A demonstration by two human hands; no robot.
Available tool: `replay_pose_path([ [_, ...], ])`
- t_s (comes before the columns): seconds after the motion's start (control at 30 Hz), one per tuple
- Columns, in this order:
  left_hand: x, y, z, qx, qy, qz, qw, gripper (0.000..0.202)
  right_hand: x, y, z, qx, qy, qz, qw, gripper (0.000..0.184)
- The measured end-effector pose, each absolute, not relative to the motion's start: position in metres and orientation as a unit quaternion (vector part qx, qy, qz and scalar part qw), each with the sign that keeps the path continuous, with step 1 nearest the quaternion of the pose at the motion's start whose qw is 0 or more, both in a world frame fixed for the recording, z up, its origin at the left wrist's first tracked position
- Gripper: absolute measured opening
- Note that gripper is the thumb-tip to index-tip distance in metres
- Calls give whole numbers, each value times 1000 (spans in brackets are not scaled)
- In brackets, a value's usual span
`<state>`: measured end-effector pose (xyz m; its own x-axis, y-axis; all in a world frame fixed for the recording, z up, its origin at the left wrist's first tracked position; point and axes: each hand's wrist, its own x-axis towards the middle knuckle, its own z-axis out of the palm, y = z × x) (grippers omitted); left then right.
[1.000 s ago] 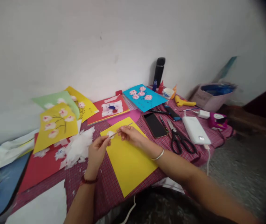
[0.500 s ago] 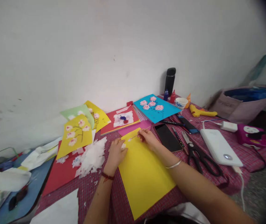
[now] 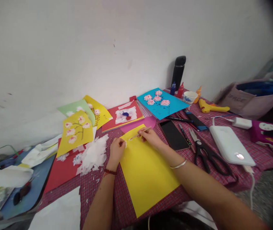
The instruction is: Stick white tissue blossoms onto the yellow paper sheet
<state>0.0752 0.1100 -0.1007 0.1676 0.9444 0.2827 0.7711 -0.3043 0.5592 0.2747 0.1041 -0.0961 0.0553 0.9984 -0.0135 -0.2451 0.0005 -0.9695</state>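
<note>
A plain yellow sheet (image 3: 146, 172) lies on the checked cloth in front of me. My left hand (image 3: 115, 152) is closed in a pinch on a small bit of white tissue at the sheet's upper left corner. My right hand (image 3: 150, 136) pinches a thin stick (image 3: 141, 132), whose far end points up and right. The stick's near end meets the tissue between my two hands. A heap of torn white tissue (image 3: 93, 155) lies just left of my left hand.
Finished flower sheets lie behind: yellow (image 3: 75, 134), red (image 3: 124, 115), blue (image 3: 161, 103). A phone (image 3: 174, 134), scissors (image 3: 208, 153), pens, a white power bank (image 3: 231, 145), a glue gun (image 3: 210, 107), a black flask (image 3: 178, 72) and small paint bottles are on the right.
Both hands have come down from above the sheet to its top left corner. The view has turned, so the table now sits further right and nearer.
</note>
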Motion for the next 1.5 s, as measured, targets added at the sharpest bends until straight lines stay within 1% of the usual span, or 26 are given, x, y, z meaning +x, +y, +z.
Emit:
replay_pose_path([
  [0.13, 72, 109, -103, 737, 569, 320, 175, 8, 268, 101, -96, -452, -480, 517, 546, 15],
  [0.33, 71, 109, -105, 734, 561, 335, 186, 8, 264, 103, -99, -443, -498, 515, 540, 10],
  [0.5, 71, 109, -106, 728, 563, 341, 193, 8, 262, 102, -97, -446, -515, 503, 532, 9],
  [0.7, 70, 106, -105, 724, 562, 337, 216, 9, 257, 99, -91, -441, -516, 515, 523, 10],
  [0.8, 72, 104, -102, 742, 553, 330, 187, 12, 255, 99, -94, -452, -526, 504, 514, 11],
  [0.93, 82, 101, -100, 779, 528, 314, 130, 12, 257, 100, -99, -440, -539, 494, 522, 13],
  [1.0, 87, 101, -102, 782, 527, 311, 119, 11, 263, 100, -99, -446, -520, 498, 531, 14],
  [1.07, 90, 102, -102, 774, 531, 316, 137, 11, 269, 101, -99, -465, -478, 509, 544, 17],
  [1.13, 86, 102, -95, 743, 537, 351, 192, 14, 275, 102, -97, -478, -426, 527, 559, 19],
  [1.23, 59, 97, -67, 636, 544, 468, 283, 34, 279, 101, -95, -472, -386, 551, 570, 21],
  [1.27, 44, 92, -54, 596, 545, 513, 291, 37, 279, 101, -94, -467, -387, 554, 570, 22],
  [1.33, 9, 78, -28, 518, 546, 606, 257, 37, 278, 101, -95, -458, -397, 557, 568, 23],
  [1.4, -24, 61, -10, 495, 576, 614, 215, 33, 276, 101, -98, -455, -409, 558, 560, 23],
  [1.5, -58, 35, -8, 510, 644, 530, 210, 30, 272, 103, -105, -467, -442, 539, 545, 23],
])
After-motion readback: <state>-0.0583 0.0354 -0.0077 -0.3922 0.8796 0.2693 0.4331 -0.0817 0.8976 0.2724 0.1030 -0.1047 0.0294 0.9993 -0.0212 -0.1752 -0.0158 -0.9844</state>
